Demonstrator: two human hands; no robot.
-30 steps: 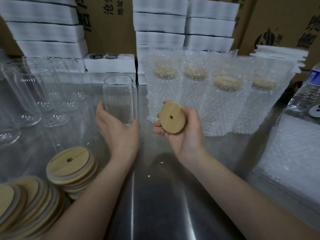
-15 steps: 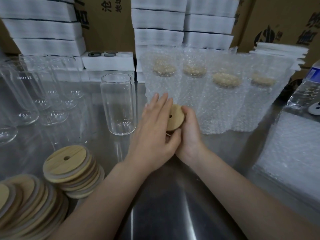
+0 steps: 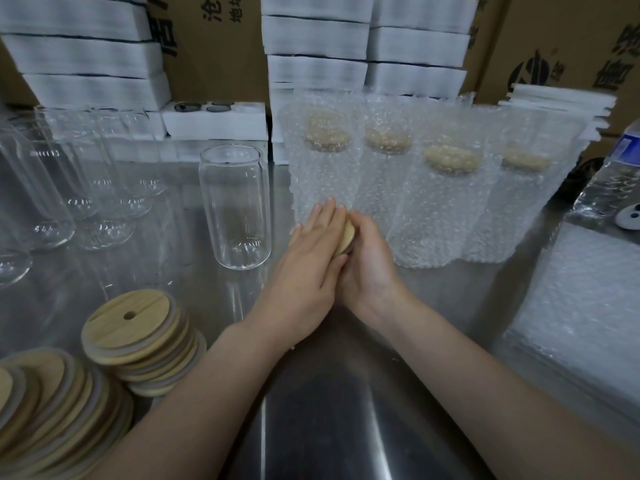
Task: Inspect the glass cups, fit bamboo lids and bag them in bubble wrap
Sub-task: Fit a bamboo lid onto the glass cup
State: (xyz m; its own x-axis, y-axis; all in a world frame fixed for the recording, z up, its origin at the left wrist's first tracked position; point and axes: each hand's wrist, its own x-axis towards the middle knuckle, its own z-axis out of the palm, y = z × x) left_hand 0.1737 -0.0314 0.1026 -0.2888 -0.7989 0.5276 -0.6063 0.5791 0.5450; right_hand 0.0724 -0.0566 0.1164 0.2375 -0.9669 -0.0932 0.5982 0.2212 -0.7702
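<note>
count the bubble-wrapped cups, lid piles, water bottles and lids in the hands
bubble-wrapped cups: 4 clearly seen
lid piles: 2
water bottle: 1
lid between the hands: 1
total: 8

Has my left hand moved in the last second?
Yes. The left hand went right, off the glass cup, onto the bamboo lid in the right hand.

A round pale tan bamboo lid (image 3: 347, 233) at centre. Near left, matching stacked lids (image 3: 130, 320) show wood grain. Clear colourless glass cup (image 3: 235, 209). Far right, translucent white bubble-wrap bags (image 3: 450, 209), dotted. Brown cardboard boxes (image 3: 214, 39), black characters.
</note>
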